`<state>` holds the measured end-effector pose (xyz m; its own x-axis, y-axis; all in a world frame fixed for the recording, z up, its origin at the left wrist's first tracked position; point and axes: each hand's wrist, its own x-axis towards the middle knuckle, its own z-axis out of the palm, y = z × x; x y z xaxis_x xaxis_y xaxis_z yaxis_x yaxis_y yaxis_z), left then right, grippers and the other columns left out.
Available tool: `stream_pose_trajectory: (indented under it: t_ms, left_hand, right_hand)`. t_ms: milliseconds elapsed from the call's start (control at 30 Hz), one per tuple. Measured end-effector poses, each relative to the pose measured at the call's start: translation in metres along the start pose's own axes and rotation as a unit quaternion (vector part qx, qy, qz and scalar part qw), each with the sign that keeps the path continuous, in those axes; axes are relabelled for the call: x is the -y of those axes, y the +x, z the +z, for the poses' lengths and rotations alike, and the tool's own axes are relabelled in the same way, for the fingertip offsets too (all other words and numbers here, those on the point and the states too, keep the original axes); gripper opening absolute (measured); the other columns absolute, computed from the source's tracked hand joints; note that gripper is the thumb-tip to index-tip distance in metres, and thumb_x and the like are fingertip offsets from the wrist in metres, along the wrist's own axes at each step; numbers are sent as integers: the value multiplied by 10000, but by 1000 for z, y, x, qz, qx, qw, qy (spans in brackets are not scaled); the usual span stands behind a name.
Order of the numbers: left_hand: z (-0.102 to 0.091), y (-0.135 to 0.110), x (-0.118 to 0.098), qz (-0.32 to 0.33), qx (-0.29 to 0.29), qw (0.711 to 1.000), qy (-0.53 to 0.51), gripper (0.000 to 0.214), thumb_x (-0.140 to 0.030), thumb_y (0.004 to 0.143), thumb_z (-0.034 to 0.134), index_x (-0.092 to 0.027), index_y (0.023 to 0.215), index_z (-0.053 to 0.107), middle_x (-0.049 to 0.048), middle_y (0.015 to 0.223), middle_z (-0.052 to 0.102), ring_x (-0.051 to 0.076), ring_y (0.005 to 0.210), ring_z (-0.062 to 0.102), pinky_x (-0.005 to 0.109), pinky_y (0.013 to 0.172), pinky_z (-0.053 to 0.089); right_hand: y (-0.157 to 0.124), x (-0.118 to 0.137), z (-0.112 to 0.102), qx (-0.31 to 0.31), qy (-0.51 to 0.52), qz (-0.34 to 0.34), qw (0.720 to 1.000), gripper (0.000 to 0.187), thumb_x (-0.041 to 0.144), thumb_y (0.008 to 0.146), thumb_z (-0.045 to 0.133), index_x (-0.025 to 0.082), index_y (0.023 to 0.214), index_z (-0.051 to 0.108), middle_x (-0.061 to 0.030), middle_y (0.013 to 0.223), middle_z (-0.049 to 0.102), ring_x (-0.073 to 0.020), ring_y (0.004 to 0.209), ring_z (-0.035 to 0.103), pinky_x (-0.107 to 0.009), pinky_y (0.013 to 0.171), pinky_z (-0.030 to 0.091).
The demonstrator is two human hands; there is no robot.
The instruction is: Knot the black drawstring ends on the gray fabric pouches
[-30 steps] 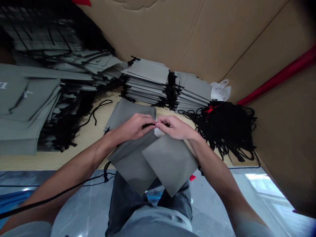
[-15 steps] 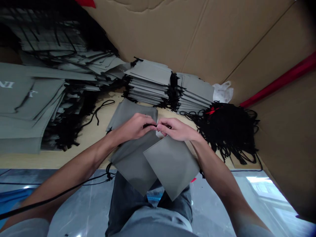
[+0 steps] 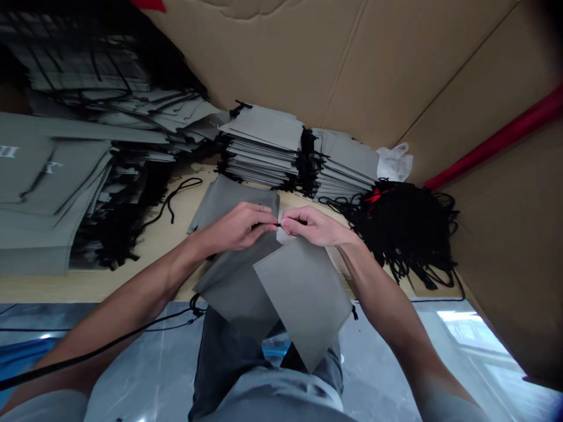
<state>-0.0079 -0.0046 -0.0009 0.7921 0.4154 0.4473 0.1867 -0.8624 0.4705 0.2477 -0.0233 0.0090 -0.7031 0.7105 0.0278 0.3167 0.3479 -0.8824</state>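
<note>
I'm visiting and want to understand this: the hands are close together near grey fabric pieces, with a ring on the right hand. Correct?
Not quite: the head view shows the ring on the left hand, not the right hand. The rest stands.

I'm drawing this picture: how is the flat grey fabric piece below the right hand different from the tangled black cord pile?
The flat grey fabric piece is smooth with straight edges; the tangled black cord pile is loopy. The piece partly hangs past the pale table; the pile rests on it. Neither shows any letters.
</note>
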Motion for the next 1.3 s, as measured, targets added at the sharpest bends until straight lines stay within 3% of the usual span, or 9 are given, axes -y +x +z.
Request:
stream_pose_trajectory:
  t_ms: [233,433,600,733,867,933,1067,1167,1300]
  left_hand:
    - [-2,0,1,-22,-13,1000,-4,215,-182,1060,588,-155,948,770,15,815,699,109,657,578,230,650,412]
    - [0,0,5,-26,-7,1000,-14,233,-185,1063,577,-174,925,765,17,847,749,116,689,621,230,670,428]
    - [1,0,7,-78,-27,995,-62,216,-371,1026,711,-181,1016,813,18,850,765,115,683,631,230,635,428]
    - [1,0,9,-167,-58,968,-180,367,-472,949,800,-168,1156,811,45,883,794,144,762,685,226,664,493]
    - [1,2,10,-203,-91,934,-281,305,-405,896,855,-149,1032,759,59,926,783,154,835,727,242,760,567]
    - [2,3,9,-207,-102,923,-308,294,-374,868,878,-153,967,710,48,914,764,149,830,733,236,753,572]
    - [6,4,7,-191,-102,915,-340,328,-314,861,877,-172,993,613,25,840,756,140,781,739,219,710,553]
    - [8,4,7,-176,-103,916,-346,374,-279,870,863,-200,1037,538,17,793,763,143,744,743,216,679,537]
    - [9,3,9,-156,-103,921,-342,361,-250,859,875,-197,1024,558,3,793,739,125,734,722,201,668,521]
  right_hand:
    - [-6,6,-1,-83,-116,-29,989,352,434,964,789,205,1203,670,-19,918,737,-169,829,675,-246,686,480]
    - [-2,6,10,-159,-154,-86,971,144,344,992,753,207,1035,759,-19,891,778,-156,773,696,-251,684,495]
    - [-4,8,9,-187,-144,-58,970,87,280,960,736,211,935,783,-10,843,775,-149,717,667,-265,678,490]
    - [-5,8,6,-221,-114,-44,968,93,285,938,752,200,926,786,-17,819,761,-150,708,652,-270,659,486]
    - [-5,7,5,-229,-114,-41,966,52,238,920,749,196,894,763,-12,815,746,-146,721,666,-260,653,496]
    - [-4,8,5,-222,-108,-38,968,88,247,907,777,199,975,751,-15,877,761,-151,747,688,-258,655,512]
    - [-2,9,11,-204,-87,-52,974,374,360,866,873,215,1183,735,-38,1046,794,-181,862,732,-274,727,571]
    - [1,7,17,-201,-97,-62,973,201,376,934,803,211,1047,782,-39,994,801,-180,856,726,-279,742,567]
    - [4,4,20,-210,-73,-56,973,174,374,936,795,203,970,796,-31,910,786,-158,780,689,-267,695,533]
